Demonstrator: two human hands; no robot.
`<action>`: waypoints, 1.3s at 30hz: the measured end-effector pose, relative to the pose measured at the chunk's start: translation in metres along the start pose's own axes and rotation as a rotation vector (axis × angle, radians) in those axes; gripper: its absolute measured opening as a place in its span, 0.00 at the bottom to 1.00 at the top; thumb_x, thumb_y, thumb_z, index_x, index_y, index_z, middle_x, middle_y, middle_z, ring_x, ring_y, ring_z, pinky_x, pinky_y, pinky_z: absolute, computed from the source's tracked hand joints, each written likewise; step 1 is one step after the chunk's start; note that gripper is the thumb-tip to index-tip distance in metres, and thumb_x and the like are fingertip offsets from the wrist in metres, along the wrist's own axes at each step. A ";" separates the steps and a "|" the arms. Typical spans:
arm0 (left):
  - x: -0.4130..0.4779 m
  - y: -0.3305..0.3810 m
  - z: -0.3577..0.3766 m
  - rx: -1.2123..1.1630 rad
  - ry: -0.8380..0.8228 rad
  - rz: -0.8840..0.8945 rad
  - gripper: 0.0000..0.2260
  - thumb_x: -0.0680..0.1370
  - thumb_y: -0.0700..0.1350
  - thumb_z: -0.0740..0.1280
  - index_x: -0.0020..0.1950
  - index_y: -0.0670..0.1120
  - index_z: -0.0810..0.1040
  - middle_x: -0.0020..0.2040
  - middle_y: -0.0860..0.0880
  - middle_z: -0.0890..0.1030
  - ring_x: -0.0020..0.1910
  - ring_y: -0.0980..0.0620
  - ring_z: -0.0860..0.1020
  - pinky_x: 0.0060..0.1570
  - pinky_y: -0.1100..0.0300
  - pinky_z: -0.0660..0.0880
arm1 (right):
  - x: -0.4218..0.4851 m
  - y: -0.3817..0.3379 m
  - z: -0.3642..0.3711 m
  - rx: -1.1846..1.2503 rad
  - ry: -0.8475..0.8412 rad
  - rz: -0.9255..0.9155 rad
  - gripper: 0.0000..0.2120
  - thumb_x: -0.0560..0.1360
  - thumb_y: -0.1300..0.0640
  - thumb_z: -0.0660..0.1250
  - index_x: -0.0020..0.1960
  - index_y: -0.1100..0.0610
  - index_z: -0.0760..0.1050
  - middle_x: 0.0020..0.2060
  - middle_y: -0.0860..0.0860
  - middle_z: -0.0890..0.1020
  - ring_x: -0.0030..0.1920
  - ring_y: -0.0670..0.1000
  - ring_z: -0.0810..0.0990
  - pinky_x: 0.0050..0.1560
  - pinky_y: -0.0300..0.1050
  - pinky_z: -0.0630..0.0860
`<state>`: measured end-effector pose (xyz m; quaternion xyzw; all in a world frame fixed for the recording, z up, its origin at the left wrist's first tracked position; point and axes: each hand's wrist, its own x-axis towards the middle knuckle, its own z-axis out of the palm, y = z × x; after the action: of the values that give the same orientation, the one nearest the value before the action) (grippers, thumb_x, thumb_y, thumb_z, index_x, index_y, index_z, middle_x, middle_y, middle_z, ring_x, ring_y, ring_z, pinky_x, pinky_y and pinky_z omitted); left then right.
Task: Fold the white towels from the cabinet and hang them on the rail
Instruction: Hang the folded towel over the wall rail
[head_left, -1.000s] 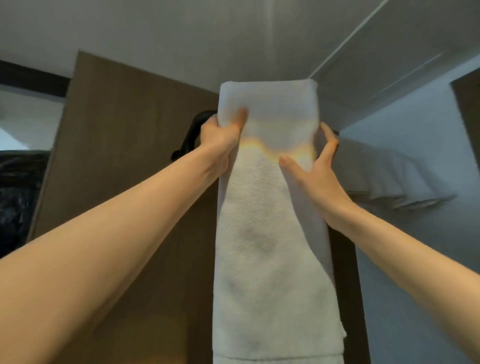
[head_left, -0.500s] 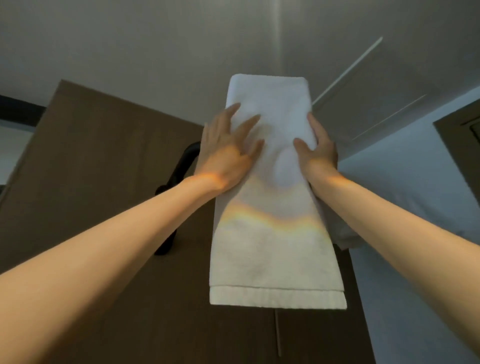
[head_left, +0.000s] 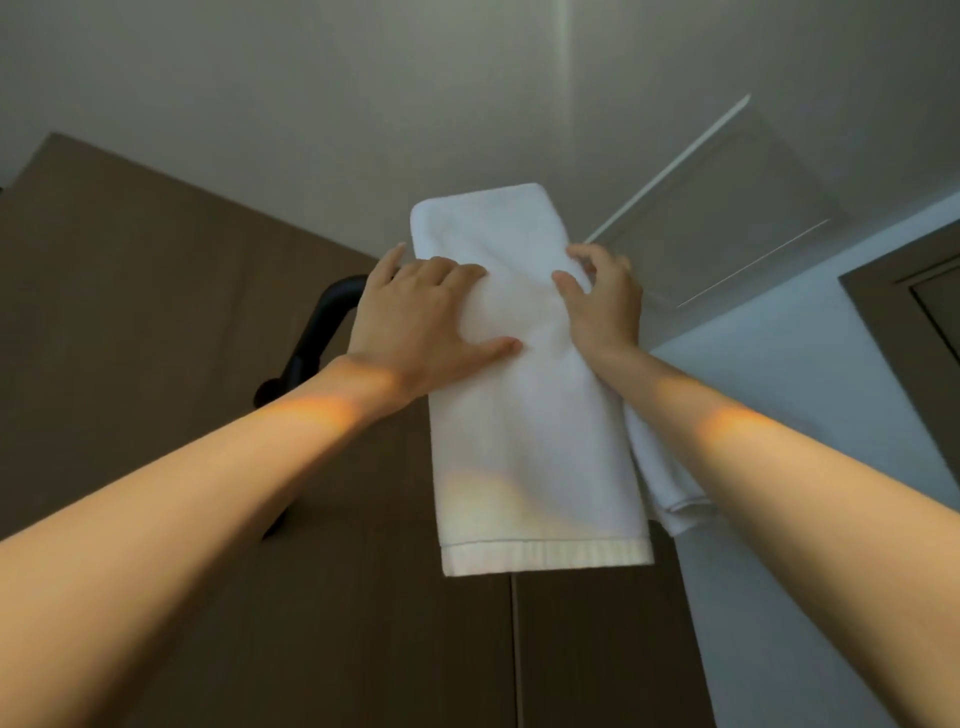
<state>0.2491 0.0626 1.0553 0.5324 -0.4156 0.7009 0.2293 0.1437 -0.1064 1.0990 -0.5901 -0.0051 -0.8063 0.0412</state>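
Change: fingers of the left hand (head_left: 421, 322) and right hand (head_left: 605, 301), spread flat half a second earlier, had curled into the towel (head_left: 524, 441).
Towel: one, white, folded, draped over the black rail (head_left: 322, 332), hem down.
Left hand: gripped its upper left edge.
Right hand: pinched its upper right edge.
Second towel (head_left: 670, 483): hung just behind, rightward.
Backdrop: brown cabinet (head_left: 156, 312), two panels.

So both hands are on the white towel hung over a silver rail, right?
No, the rail is black, not silver, as the head view shows. The left hand and right hand are both on the white towel hung over it.
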 end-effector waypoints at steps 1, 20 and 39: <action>0.001 0.000 0.002 0.021 0.004 0.002 0.39 0.67 0.75 0.53 0.70 0.52 0.69 0.65 0.48 0.76 0.66 0.48 0.71 0.74 0.50 0.50 | -0.004 0.001 0.001 -0.022 0.030 -0.046 0.10 0.75 0.61 0.68 0.55 0.59 0.80 0.52 0.59 0.79 0.56 0.61 0.77 0.57 0.43 0.68; -0.091 -0.026 0.023 -0.817 0.118 -0.412 0.20 0.80 0.60 0.59 0.68 0.53 0.65 0.66 0.54 0.69 0.63 0.58 0.71 0.63 0.52 0.73 | -0.043 -0.044 0.002 -0.315 -0.370 -0.246 0.33 0.70 0.26 0.43 0.68 0.39 0.65 0.65 0.44 0.75 0.63 0.57 0.74 0.64 0.58 0.67; -0.031 -0.043 0.071 -1.006 -0.191 -0.318 0.24 0.78 0.52 0.66 0.70 0.47 0.63 0.63 0.49 0.73 0.66 0.45 0.71 0.59 0.52 0.73 | -0.045 -0.048 0.004 -0.273 -0.354 -0.212 0.30 0.74 0.30 0.46 0.67 0.41 0.68 0.62 0.43 0.76 0.62 0.51 0.75 0.61 0.52 0.71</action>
<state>0.3311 0.0311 1.0471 0.4745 -0.6334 0.3200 0.5208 0.1581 -0.0556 1.0590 -0.7186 0.0347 -0.6832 -0.1252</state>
